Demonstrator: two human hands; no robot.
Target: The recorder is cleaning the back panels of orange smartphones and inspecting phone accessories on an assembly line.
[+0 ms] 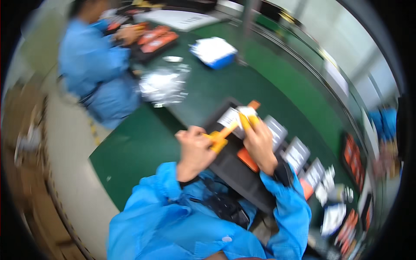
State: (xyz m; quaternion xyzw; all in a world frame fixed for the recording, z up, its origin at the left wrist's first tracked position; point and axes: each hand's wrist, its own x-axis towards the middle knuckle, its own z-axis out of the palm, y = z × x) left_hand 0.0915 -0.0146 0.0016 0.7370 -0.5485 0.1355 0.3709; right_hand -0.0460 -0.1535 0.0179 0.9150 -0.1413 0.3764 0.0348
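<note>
Yellow finger covers are on the fingertips of both my hands. My left hand (197, 149) is closed on the lower end of a narrow orange strip (226, 131) that slants up to the right. Against the strip's upper part, my right hand (258, 143) pinches a small white piece, perhaps a wipe (247, 111); blur hides its exact shape. Both hands are over a black tray (236, 169). In the tray, an orange flat piece (247, 160) lies below my right hand, and a white-labelled piece (229, 117) shows between the hands.
Several grey labelled flat pieces (297, 154) line the tray's right side. On the green table (134, 147) are a clear plastic bag (164, 86) and a blue box with white sheets (213, 52). A co-worker in blue (93, 56) handles orange pieces (159, 41) at the far left.
</note>
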